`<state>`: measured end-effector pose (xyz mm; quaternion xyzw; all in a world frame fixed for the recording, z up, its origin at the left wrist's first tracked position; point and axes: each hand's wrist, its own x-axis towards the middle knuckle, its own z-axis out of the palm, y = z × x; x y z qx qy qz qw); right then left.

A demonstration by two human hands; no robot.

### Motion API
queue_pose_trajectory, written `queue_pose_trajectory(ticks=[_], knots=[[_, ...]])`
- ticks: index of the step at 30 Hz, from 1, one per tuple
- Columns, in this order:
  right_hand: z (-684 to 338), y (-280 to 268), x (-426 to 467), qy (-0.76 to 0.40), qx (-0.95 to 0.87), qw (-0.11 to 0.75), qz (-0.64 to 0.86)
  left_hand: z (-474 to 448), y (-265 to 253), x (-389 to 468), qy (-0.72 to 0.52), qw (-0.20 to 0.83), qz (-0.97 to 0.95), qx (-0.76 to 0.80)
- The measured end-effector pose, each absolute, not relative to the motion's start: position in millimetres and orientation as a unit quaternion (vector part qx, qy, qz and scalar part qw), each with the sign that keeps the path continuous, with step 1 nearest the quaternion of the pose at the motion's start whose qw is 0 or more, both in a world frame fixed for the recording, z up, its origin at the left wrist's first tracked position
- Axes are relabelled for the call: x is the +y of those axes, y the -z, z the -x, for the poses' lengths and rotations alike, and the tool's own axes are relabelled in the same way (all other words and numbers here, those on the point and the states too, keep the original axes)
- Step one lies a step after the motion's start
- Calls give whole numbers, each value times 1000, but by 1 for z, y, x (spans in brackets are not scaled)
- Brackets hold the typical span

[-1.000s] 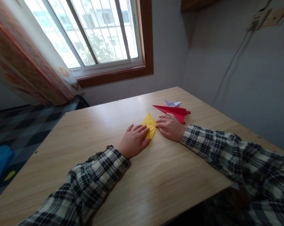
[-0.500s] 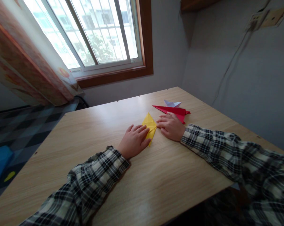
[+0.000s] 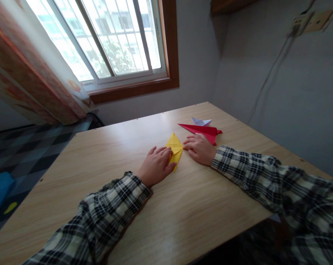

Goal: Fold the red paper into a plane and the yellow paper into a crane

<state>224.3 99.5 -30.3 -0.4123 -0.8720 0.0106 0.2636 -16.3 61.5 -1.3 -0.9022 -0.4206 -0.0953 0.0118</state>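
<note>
Yellow folded paper (image 3: 174,140), one: on the counter (image 3: 111,147), partly beneath the left hand (image 3: 157,167), which lies open, fingers extended over it. Right hand (image 3: 201,149): fingers bent, tips at the paper's near corner; whether pinching it, cannot tell. Red folded paper (image 3: 207,131), one: just beyond the right hand, partly hidden by it. White folded paper (image 3: 202,122), one: farther from that hand.

Barred window (image 3: 121,42) far left, bright daylight; orange floral curtain (image 3: 35,70) at its left. Grey walls (image 3: 196,51); socket (image 3: 300,25) far right. Pale wood-grain table (image 3: 100,156) near. Dark checked surface (image 3: 31,156) left.
</note>
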Motion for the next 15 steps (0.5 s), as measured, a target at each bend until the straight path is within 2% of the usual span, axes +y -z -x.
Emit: queue_pose_trajectory(ticks=[12, 15], knots=[[-223, 30, 97, 7, -881, 265, 393, 16, 0, 62, 87, 13, 910, -405], [-223, 29, 95, -1, -890, 236, 389, 17, 0, 63, 87, 21, 912, -400]])
